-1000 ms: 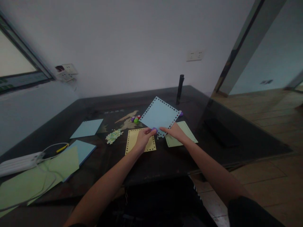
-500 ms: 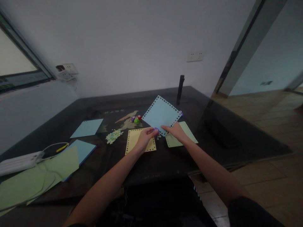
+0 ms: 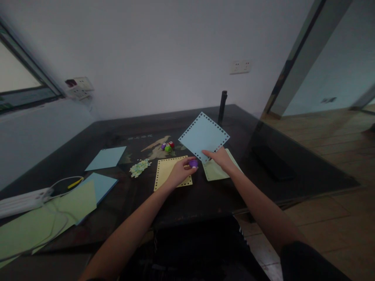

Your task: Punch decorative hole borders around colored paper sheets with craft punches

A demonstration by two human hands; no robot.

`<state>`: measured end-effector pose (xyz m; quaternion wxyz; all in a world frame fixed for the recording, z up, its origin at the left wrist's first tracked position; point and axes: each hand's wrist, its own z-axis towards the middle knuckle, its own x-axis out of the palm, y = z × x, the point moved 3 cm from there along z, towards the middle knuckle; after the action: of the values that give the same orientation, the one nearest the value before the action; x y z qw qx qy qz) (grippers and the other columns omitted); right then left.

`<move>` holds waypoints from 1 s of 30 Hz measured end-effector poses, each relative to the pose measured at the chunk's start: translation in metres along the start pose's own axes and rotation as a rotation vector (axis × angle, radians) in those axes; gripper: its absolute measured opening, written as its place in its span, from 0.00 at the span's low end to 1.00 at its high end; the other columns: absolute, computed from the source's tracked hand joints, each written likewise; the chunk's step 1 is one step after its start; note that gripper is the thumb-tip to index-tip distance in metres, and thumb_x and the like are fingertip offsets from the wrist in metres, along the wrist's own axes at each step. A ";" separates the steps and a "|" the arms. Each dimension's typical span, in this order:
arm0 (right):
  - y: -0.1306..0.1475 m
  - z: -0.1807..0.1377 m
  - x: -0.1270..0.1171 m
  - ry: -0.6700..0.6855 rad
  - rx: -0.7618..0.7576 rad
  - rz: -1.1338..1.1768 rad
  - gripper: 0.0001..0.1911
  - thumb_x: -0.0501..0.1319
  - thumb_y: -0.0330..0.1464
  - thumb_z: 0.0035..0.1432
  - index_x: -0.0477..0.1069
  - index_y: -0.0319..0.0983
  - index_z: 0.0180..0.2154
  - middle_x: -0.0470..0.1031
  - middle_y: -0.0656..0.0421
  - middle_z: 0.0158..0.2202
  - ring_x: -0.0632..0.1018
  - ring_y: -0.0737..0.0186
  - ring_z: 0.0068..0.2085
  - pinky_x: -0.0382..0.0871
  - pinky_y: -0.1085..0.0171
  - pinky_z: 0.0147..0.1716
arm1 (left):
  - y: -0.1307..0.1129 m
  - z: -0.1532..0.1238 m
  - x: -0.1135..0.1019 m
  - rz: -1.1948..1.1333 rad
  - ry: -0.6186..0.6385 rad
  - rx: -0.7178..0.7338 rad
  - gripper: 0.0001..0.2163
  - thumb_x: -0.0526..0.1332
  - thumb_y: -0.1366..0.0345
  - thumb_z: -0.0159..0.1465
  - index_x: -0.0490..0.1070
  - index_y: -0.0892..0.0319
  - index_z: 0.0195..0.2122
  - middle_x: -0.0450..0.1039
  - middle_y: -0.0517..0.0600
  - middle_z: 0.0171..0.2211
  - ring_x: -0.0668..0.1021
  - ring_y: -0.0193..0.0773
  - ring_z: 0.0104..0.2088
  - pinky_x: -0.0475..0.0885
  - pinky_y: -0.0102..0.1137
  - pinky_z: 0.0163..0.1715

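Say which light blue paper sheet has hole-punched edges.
The light blue square paper sheet pinched in the right hand: holes ring its border. The blue sheet lying at left and the blue sheet under green paper have plain edges.

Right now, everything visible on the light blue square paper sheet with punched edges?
The light blue square paper sheet is thin and matte, with round holes along all four edges. It is held off the dark table, turned corner-down like a diamond. The right hand pinches its lower corner; the left hand, gripping a small purple punch, sits beside it, apparently not touching.
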<state>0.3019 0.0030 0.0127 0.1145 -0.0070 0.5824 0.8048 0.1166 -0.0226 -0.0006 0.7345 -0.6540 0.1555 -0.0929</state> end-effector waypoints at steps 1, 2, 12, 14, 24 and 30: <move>-0.001 0.000 -0.001 -0.003 -0.001 0.009 0.31 0.67 0.31 0.44 0.66 0.38 0.52 0.74 0.52 0.49 0.74 0.55 0.50 0.63 0.52 0.54 | 0.001 -0.001 0.001 0.028 0.028 0.009 0.22 0.66 0.71 0.48 0.72 0.61 0.46 0.74 0.57 0.44 0.76 0.43 0.42 0.71 0.40 0.45; -0.001 0.001 -0.002 -0.007 0.001 0.018 0.30 0.67 0.32 0.44 0.66 0.38 0.51 0.74 0.51 0.49 0.74 0.55 0.50 0.64 0.52 0.53 | 0.001 -0.002 0.001 0.064 0.046 0.025 0.23 0.65 0.72 0.48 0.71 0.61 0.48 0.74 0.57 0.45 0.76 0.42 0.43 0.70 0.40 0.46; 0.002 -0.001 -0.004 -0.015 0.028 0.017 0.31 0.66 0.31 0.44 0.65 0.38 0.53 0.75 0.51 0.47 0.75 0.54 0.49 0.68 0.52 0.49 | -0.006 -0.006 -0.001 0.287 0.042 0.205 0.28 0.59 0.79 0.45 0.71 0.56 0.49 0.74 0.52 0.46 0.73 0.45 0.49 0.62 0.43 0.55; 0.003 -0.001 -0.005 -0.019 0.018 0.020 0.32 0.66 0.31 0.44 0.65 0.39 0.53 0.75 0.51 0.48 0.75 0.54 0.49 0.67 0.52 0.50 | -0.008 -0.007 0.000 0.292 0.036 0.206 0.25 0.60 0.78 0.46 0.72 0.56 0.47 0.74 0.52 0.45 0.73 0.44 0.48 0.63 0.42 0.54; 0.011 0.005 -0.028 -0.084 0.040 0.180 0.27 0.64 0.34 0.46 0.66 0.40 0.51 0.74 0.53 0.49 0.75 0.52 0.47 0.71 0.51 0.46 | -0.015 -0.003 -0.011 0.103 -0.100 0.038 0.14 0.66 0.65 0.51 0.72 0.60 0.39 0.73 0.55 0.42 0.75 0.41 0.40 0.72 0.37 0.41; 0.012 -0.003 -0.079 -0.205 0.023 0.144 0.27 0.67 0.33 0.42 0.69 0.39 0.47 0.75 0.52 0.47 0.75 0.51 0.49 0.66 0.50 0.51 | -0.024 0.000 -0.007 -0.110 -0.030 -0.076 0.16 0.66 0.60 0.54 0.71 0.60 0.41 0.74 0.55 0.39 0.79 0.40 0.36 0.72 0.39 0.43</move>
<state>0.3767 -0.0169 0.0343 0.1155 0.1184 0.5759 0.8006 0.1114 -0.0233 0.0240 0.7051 -0.6903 0.1118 -0.1174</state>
